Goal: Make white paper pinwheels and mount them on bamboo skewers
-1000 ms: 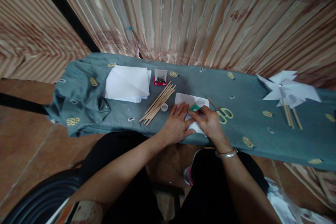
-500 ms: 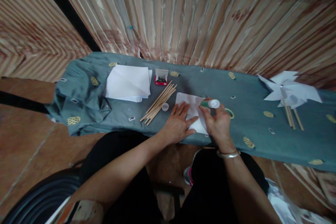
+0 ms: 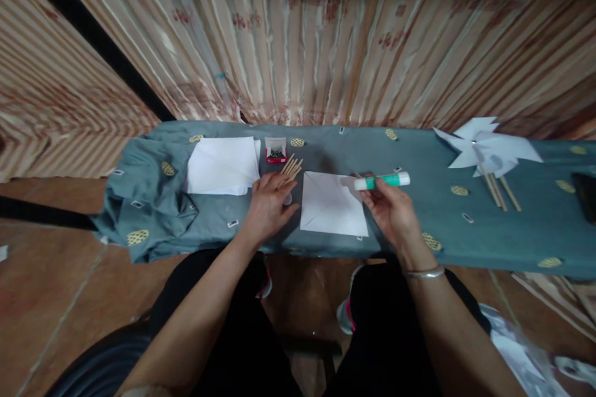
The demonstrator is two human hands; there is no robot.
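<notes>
My right hand (image 3: 393, 211) grips a green and white glue stick (image 3: 397, 180), held level just past the right edge of a white square sheet of paper (image 3: 330, 205). Diagonal crease lines show on the sheet, which lies flat. My left hand (image 3: 267, 205) is open, fingers apart, over a bundle of thin wooden sticks (image 3: 292, 167) and covers most of them. Between its thumb and fingers is a small white cap (image 3: 287, 199), partly hidden.
A stack of white paper (image 3: 221, 164) lies to the left, beside a small open red box (image 3: 276, 152) of metal pins. White paper pinwheels (image 3: 491, 146) on sticks rest at the right. A dark object (image 3: 585, 195) sits at the far right edge of the cloth-covered table (image 3: 507, 236).
My left hand has left the paper and moved left over the sticks and cap. My right hand has lifted the glue stick off the sheet and turned it level.
</notes>
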